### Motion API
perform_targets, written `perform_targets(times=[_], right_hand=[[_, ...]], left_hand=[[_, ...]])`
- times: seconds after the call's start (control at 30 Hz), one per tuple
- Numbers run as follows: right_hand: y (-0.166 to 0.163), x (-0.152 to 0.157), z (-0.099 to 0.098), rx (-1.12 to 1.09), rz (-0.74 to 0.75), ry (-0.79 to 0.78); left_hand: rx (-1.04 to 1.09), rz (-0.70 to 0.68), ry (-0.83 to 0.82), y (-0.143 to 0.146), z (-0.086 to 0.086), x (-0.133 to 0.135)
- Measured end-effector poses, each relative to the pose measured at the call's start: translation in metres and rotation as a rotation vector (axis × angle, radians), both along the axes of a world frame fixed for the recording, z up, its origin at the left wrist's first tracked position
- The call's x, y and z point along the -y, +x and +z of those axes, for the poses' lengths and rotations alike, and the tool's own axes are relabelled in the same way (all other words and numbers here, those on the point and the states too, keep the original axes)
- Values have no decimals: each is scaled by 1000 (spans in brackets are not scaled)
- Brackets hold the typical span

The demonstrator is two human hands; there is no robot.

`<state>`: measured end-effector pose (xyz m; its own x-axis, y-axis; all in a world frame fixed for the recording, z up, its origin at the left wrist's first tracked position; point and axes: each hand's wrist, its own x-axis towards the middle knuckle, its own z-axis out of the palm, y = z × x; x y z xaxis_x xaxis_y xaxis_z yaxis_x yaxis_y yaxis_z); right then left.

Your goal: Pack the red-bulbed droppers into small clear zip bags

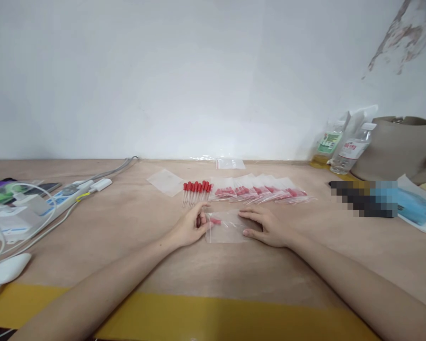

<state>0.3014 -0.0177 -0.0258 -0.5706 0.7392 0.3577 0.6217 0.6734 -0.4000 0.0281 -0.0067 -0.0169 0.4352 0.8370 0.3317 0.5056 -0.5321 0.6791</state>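
A clear zip bag (pixel 229 233) lies flat between my hands, its zip end to the left. A red dropper bulb (pixel 216 221) shows inside, near that end. My left hand (pixel 194 226) is closed at the bag's left edge, with a dark red bulb partly visible among its curled fingers; how many droppers it holds is hidden. My right hand (pixel 268 226) rests on the bag's right side, fingers stretched out and thumb apart. Just beyond my left hand is a row of droppers (pixel 197 188) with red bulbs and clear stems. Several filled bags (pixel 259 190) overlap to their right.
A flat clear bag (pixel 165 182) lies behind the droppers, and another packet (pixel 230 163) is by the wall. A power strip (pixel 66 196) with cables and a white spoon-shaped object (pixel 9 270) are left. Two bottles (pixel 351 151), a grey bag (pixel 394 147) and a blue packet (pixel 412 203) stand or lie right.
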Motion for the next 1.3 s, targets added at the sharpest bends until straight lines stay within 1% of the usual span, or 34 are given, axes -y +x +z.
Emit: perform_targets(times=[0.03,0.07,0.1,0.2,0.27,0.33,0.4,0.47,0.53,0.63,0.73,0.83,0.9,1.0,1.07,1.17,1.3], right_hand=[[0,1,1,4,-2,2],[0,2,2,10,-5,3],[-1,2,2,16,-8,4],[-1,3,4,29,-14,15],[-1,4,4,28,-15,21],[-1,4,5,30,-13,21],[-1,4,5,39,-10,20],[-1,4,5,44,-6,23],[-1,3,5,45,-3,28],[-1,3,4,42,-1,34],[-1,2,3,36,7,42],[-1,2,2,26,12,45],[-1,2,2,22,11,41],[-1,1,2,27,11,34],[0,1,1,26,13,37],[0,0,0,17,11,47],[1,0,-2,27,4,41]], left_hand=[[-8,-29,0,-4,3,-4],[-16,-15,15,-9,6,-10],[-29,40,47,-14,11,-18],[-54,300,147,-27,24,-54],[-109,378,185,-30,29,-82],[-115,409,158,-28,31,-104],[-67,433,102,-23,29,-120],[-9,450,57,-18,26,-129],[35,454,37,-16,25,-132],[138,469,3,-17,29,-129],[279,450,-31,-25,36,-114],[579,328,-98,-38,37,-87],[692,259,-158,-46,32,-64],[679,262,-221,-50,20,-35],[673,282,-238,-48,14,-22],[681,293,-256,-41,9,-14],[725,270,-287,-39,6,-15]])
